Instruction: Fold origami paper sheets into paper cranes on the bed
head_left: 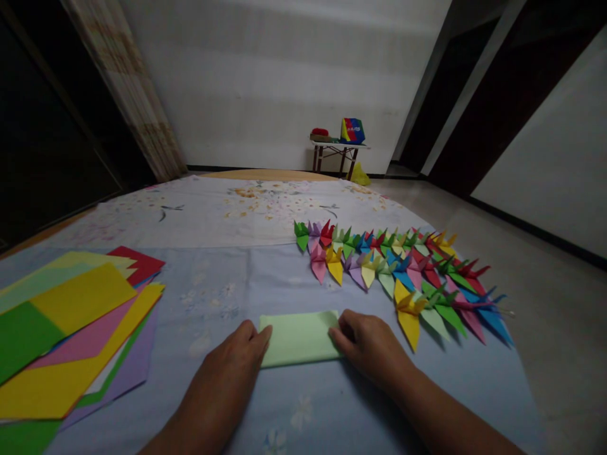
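Overlapping coloured sheets (88, 335) lie at my left; rows of paper cranes (415, 276) stand at my right, the nearest close to my right hand (368, 343). The pale green paper (300, 339), folded, lies before me on the tablecloth (208, 291). My left hand (233, 355) pinches its left end, thumb on top; my right hand pinches the other.

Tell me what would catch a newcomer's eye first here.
Most likely the rows of bright folded paper birds on the right side of the cloth-covered table. Next, the loose pile of coloured sheets at the left, and at the near centre the folded pale green paper, its two ends between the left hand and right hand.
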A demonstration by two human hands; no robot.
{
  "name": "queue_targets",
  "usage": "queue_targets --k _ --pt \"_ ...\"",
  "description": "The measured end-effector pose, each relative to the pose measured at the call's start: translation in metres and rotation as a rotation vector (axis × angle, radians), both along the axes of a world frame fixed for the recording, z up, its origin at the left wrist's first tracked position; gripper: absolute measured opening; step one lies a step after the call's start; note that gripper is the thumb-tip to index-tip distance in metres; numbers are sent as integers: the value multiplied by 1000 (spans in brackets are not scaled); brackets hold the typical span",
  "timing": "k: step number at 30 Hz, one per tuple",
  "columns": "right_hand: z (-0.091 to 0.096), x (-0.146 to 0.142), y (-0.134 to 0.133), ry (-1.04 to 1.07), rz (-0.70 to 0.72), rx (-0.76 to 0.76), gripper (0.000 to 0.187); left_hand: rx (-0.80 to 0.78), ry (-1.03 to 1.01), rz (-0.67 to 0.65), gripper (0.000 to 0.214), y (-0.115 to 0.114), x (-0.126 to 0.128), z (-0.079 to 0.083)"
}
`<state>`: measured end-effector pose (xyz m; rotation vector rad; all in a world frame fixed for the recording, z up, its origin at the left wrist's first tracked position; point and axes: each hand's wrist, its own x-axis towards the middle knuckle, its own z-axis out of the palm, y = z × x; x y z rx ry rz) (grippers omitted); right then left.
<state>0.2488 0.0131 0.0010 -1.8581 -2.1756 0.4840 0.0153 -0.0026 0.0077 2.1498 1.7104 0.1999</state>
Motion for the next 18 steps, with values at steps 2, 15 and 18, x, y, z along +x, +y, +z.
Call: queue_targets --k 2,15,18 --pt "1 0 0 5 4 -6 19 -4 13 -2 30 -1 1 1" --pt "-2 1 0 8 5 -5 22 -26 72 -9 31 0 1 6" --pt "-1 1 0 6 -6 -15 21 -37 69 -7 31 1 2 7"
